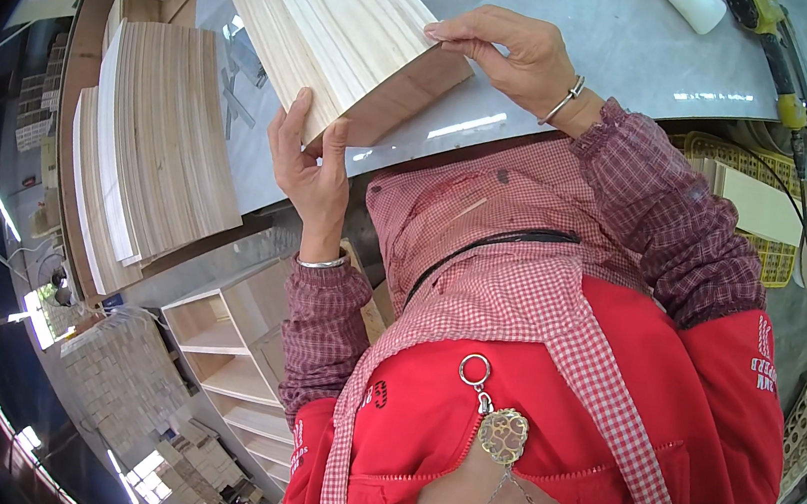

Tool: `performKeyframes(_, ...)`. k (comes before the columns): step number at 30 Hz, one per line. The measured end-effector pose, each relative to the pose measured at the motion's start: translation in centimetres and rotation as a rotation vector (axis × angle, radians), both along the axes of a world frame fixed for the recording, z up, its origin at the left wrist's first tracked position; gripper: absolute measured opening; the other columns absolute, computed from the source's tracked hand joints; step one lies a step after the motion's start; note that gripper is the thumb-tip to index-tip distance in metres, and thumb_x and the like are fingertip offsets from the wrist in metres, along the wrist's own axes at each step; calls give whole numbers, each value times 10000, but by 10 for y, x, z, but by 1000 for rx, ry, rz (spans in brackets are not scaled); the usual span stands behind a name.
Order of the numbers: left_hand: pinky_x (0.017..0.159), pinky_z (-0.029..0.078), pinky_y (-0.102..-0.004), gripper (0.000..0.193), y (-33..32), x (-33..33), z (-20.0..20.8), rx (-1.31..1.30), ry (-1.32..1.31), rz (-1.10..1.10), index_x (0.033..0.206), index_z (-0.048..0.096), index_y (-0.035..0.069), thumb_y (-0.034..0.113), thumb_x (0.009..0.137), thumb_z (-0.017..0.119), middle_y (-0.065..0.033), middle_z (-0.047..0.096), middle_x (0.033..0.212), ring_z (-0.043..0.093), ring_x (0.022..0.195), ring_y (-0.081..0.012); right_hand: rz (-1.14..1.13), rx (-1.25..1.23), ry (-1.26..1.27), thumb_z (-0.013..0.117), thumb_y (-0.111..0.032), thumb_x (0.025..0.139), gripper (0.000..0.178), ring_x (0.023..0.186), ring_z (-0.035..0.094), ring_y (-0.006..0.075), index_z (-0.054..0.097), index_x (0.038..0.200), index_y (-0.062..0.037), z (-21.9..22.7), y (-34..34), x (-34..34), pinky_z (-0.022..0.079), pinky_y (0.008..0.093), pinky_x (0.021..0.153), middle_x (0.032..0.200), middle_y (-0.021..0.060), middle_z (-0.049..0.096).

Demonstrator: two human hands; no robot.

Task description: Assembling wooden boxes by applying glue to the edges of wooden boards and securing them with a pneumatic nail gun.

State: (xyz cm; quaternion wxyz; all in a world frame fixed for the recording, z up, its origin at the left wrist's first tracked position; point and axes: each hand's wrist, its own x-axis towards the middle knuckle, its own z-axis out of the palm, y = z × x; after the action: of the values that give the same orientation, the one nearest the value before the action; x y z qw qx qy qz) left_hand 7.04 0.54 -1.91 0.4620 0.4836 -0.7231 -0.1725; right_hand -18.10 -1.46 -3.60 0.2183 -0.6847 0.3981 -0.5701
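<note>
A stack of pale, thin wooden boards (337,17) lies on the glossy grey tabletop (588,63), its long side running away from me. At its near left corner, my left hand (311,168) is closed round the edge, thumb on the near end and fingers along the side. My right hand (514,52) pinches the near right corner of the top board between thumb and fingers. A darker brownish face shows below the near edge between my hands. Whether the top board is lifted off those beneath cannot be told.
More thin boards (160,142) stand stacked at the left on the table. A yellow-and-black power tool (771,45) and a white roll (691,3) lie at the far right. Yellow crates (775,262) sit below at right, and wooden shelving (231,342) stands at lower left.
</note>
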Motion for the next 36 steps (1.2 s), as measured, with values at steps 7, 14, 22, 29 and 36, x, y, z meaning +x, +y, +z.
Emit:
performKeyframes(7, 695, 489, -264, 413, 3, 2, 10, 113, -120, 83, 1200, 597, 113, 165, 812, 730, -112, 496, 1189, 535, 898, -181, -26, -20, -24, 601, 98, 785, 261, 773, 641, 103, 710, 953, -69, 0, -2, 4, 514, 165, 713, 965, 10, 700)
performKeyframes(14, 853, 432, -328, 388, 6, -20, 34, -318, -501, 139, 1131, 657, 146, 184, 761, 768, -57, 538, 1202, 490, 1078, -213, -10, -3, -22, 603, 106, 781, 270, 775, 642, 106, 706, 974, -51, -1, -3, 1, 518, 172, 732, 949, 28, 697)
performKeyframes(22, 802, 424, -291, 286, -20, -82, 13, -473, -470, 17, 1019, 684, 98, 42, 739, 709, -23, 636, 1000, 587, 857, -158, -32, -37, -142, 614, 60, 764, 253, 671, 600, 109, 714, 952, -75, -4, -1, 5, 483, 206, 612, 854, 6, 696)
performKeyframes(29, 780, 425, -289, 263, -26, -79, 10, -548, -453, 0, 982, 696, 88, 12, 730, 695, -23, 644, 961, 584, 824, -159, -115, 146, -332, 621, 42, 787, 218, 698, 603, 105, 704, 965, -52, -3, 12, 12, 488, 190, 635, 907, 20, 693)
performKeyframes(36, 770, 425, -291, 310, -25, -81, 13, -544, -449, -13, 976, 701, 72, -41, 689, 669, -29, 641, 955, 569, 781, -173, -117, 126, -208, 635, 38, 804, 213, 781, 616, 108, 686, 1001, -24, -9, 17, 9, 494, 188, 690, 980, 46, 678)
